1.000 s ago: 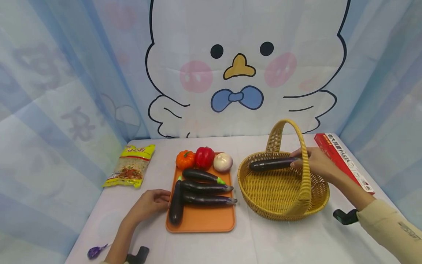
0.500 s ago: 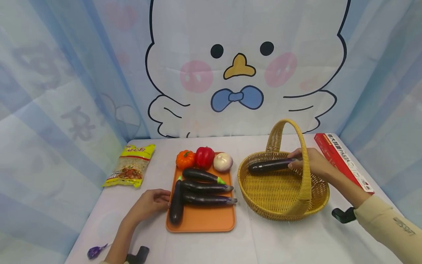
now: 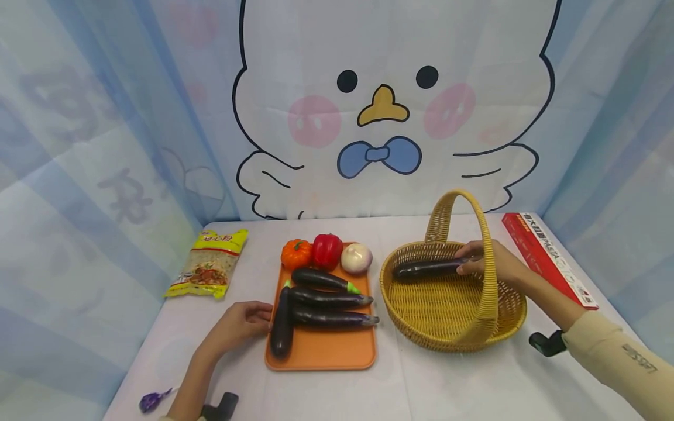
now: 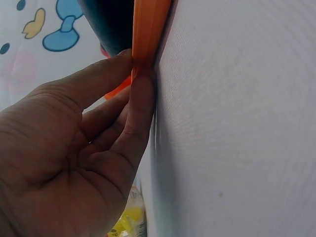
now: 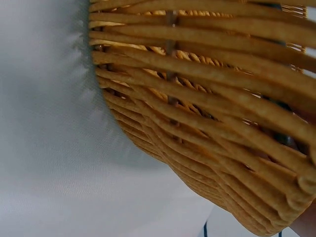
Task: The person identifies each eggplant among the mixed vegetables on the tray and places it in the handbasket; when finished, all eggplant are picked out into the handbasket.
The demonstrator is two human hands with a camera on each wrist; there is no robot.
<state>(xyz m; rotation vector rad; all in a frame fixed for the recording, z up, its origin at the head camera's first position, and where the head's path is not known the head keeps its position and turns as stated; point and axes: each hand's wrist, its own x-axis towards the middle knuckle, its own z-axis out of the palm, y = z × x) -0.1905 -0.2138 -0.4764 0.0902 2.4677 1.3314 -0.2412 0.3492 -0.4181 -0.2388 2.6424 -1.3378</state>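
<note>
Right hand (image 3: 506,264) grips eggplant (image 3: 426,269) by one end inside basket (image 3: 432,310); best released flat, clear of handle (image 3: 490,292). Left hand (image 3: 241,323) pinches tray (image 3: 334,354) edge; light hold should do.

Pale blue/wht backdrop cloth (image 3: 58,251) fills top half of frame & both sides, w/ cartoon chick (image 3: 387,61) top ctr: pink cheeks, yellow beak, blue bow tie. Yellow food pkt (image 3: 207,266), L of ctr. Red/wht PASTA box (image 3: 549,257) lies diag. at R. Sm. purple item (image 3: 152,401), btm L.
</note>
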